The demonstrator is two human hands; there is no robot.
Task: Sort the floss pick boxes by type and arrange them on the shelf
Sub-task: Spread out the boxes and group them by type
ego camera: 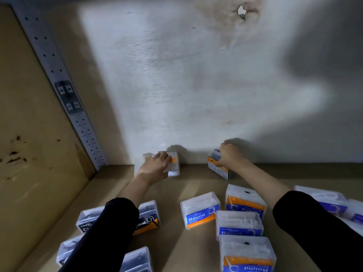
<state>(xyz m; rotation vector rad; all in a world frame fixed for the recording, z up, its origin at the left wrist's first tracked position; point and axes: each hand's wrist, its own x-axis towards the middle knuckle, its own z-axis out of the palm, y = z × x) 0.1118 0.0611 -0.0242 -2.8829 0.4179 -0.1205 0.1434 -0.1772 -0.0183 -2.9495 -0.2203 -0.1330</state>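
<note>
My left hand holds a clear floss pick box with an orange-and-white label against the back wall of the shelf. My right hand grips a second box with an orange label, tilted, a little to the right near the wall. Several blue-and-orange "Round" boxes lie in the middle foreground. Black "Charcoal" boxes lie at the lower left, partly hidden by my left sleeve. Purple-labelled boxes lie at the right edge behind my right sleeve.
The brown shelf board runs to a white back wall. A perforated metal upright and a tan side panel close off the left. Bare board lies between the two held boxes and the loose ones.
</note>
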